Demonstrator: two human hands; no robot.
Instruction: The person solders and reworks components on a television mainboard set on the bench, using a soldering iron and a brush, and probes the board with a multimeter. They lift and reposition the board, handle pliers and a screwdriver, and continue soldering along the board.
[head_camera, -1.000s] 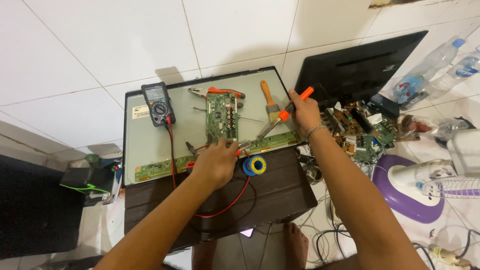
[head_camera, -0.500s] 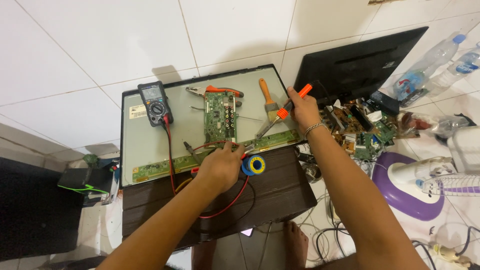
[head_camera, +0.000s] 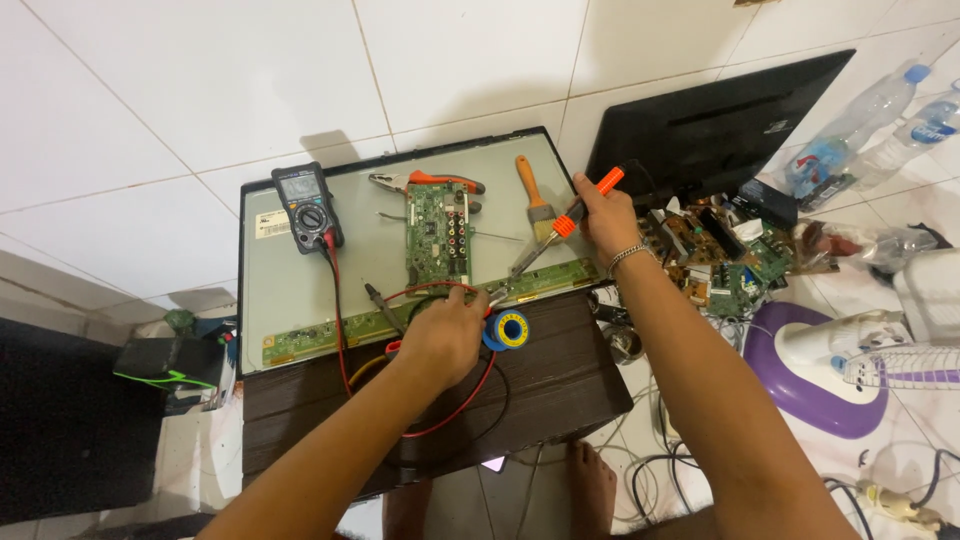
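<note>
Gripped firmly in the right hand (head_camera: 603, 222), an orange-handled soldering iron (head_camera: 560, 228) is angled at the long green strip board (head_camera: 420, 315), where solder wire seems pinched by the left hand (head_camera: 445, 335), best kept steady.

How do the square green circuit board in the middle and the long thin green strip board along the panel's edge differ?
The circuit board is a compact upright rectangle crowded with connectors and round sockets; the strip board is long, narrow and low, running across the panel's lower edge. The circuit board lies untouched, while the left hand rests over the strip board and the soldering iron in the right hand points at it. Both are green and lie flat on the panel.
</note>
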